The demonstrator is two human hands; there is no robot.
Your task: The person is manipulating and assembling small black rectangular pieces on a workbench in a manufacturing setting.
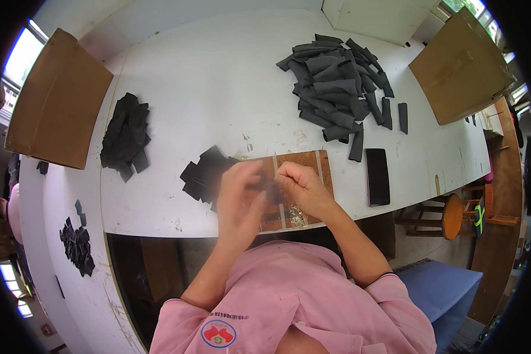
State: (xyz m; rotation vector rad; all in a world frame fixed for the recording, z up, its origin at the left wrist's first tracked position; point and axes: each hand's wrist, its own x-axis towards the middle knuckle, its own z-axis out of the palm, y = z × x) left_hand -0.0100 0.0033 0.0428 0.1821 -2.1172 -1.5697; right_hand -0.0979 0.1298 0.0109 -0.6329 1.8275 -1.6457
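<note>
Your dark piece (270, 192) is a blur above the board (326, 177), between your two hands, so its long axis can't be read. Your right hand (304, 186) is closed in a pinch, seemingly on the piece's right side. Your left hand (239, 192) is half curled, thumb apart from the fingers; motion blur hides whether it has hold of the piece too.

The near pile (205, 170) lies at the board's left edge, just beyond your left hand, the nearer of the two; its pieces are flat, matte black and cloth-like, fanned at mixed angles. Beyond the board, toward its right, the tubes (336, 85) are soft-looking, charcoal and rolled. The board itself is brown and flat, banded with pale tape (278, 165); crinkled, shiny film (298, 217) lies at its near edge.
</note>
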